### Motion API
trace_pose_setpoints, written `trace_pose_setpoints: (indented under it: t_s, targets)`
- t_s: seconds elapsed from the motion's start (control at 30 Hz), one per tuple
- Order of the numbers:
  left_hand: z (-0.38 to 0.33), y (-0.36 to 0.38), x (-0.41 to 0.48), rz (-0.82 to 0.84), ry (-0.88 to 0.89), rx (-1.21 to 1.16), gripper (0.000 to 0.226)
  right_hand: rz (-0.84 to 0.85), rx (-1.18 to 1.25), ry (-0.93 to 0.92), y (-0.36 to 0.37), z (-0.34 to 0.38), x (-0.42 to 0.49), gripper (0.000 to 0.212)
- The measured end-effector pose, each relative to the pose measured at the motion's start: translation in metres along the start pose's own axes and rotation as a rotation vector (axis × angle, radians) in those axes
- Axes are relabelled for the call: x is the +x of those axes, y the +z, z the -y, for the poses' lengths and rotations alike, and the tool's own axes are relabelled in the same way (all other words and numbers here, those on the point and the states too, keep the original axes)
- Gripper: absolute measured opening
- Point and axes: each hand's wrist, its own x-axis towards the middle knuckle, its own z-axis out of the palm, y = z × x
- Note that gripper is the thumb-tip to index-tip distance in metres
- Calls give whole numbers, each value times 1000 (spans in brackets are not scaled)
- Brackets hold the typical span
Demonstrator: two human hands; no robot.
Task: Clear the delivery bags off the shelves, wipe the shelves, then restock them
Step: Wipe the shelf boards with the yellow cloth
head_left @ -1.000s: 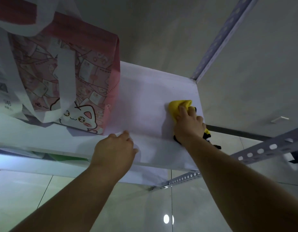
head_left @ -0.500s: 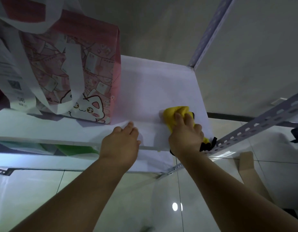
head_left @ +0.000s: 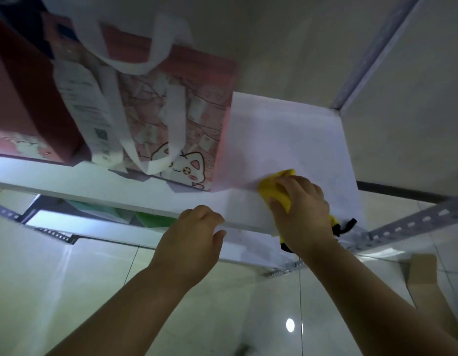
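shelf (head_left: 287, 140): white board, stiff and smooth, likely slick under a wipe; bare at its right end, front edge close to both hands
pink bag (head_left: 176, 119): upright on the shelf's left part, soft sides, probably light; its white strap handles are the place to lift it
left hand (head_left: 191, 240): fingers curled over the shelf's front lip, bracing
right hand (head_left: 302, 206): fingers closed over the cloth
yellow cloth (head_left: 274, 186): soft, crumpled, pressed flat beside the bag's corner

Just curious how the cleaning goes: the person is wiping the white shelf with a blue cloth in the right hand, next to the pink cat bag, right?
Not quite: the cloth is yellow, not blue, as the head view shows. The right hand does wipe the white shelf beside the pink cat bag.
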Motion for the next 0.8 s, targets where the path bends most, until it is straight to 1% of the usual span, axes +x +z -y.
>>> trace_pose_setpoints:
  t_s: [0.1, 0.17, 0.27, 0.37, 0.47, 0.53, 0.67, 0.8]
  targets:
    - [7, -19, -6, -72, -88, -22, 27, -9, 162, -113, -4, 20, 4, 33]
    - [13, -32, -8, -119, -156, -23, 28, -4, 214, -163, -3, 35, 9, 31]
    - [26, -50, -10, -188, -259, -21, 31, 72, 280, -189, 2, 55, 18, 32]
    - [40, -66, -13, -279, -341, -52, 33, 95, 306, -199, 8, 73, 26, 37]
    - [57, -77, -12, -360, -411, -94, 41, 102, 319, -149, 18, 88, 32, 44]
    - [69, -83, -9, -381, -442, -97, 48, 116, 305, -96, 25, 97, 38, 42]
    - [89, -96, 7, -419, -440, -97, 59, 95, 339, 31, 32, 104, 50, 14]
    - [97, -103, 29, -398, -439, -148, 64, -16, 356, 114, 30, 98, 60, 4]
